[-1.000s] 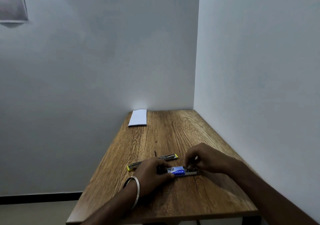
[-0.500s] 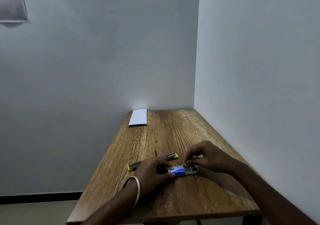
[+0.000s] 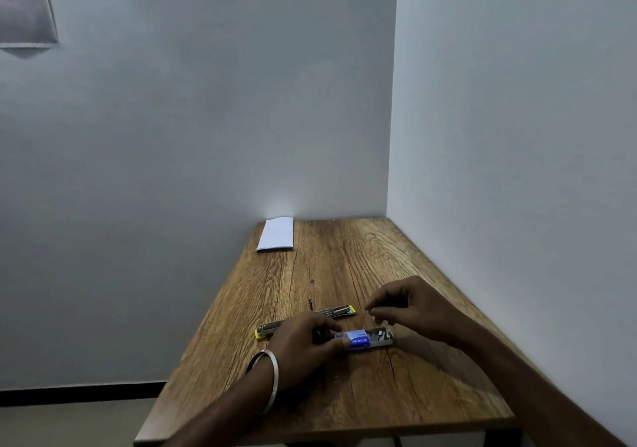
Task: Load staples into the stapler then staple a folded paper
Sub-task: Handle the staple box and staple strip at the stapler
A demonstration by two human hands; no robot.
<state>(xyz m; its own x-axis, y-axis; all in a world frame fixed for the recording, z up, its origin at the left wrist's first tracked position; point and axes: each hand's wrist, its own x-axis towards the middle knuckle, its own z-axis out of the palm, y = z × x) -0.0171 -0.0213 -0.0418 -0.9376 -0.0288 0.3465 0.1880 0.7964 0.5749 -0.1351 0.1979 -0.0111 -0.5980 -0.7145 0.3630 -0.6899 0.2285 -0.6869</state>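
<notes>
We see the opened stapler [image 3: 305, 321] lying near the wooden table's [image 3: 344, 395] left edge, toward its near end, partly behind the left hand [image 3: 303, 346]. That hand grips the staple box [image 3: 365, 338], which holds staple strips. The right hand [image 3: 413, 308] hovers above the box, fingertips pinched; what they hold, we cannot tell. A folded paper [image 3: 276, 234] lies at the far left corner, where grey walls [image 3: 206, 136] meet.
</notes>
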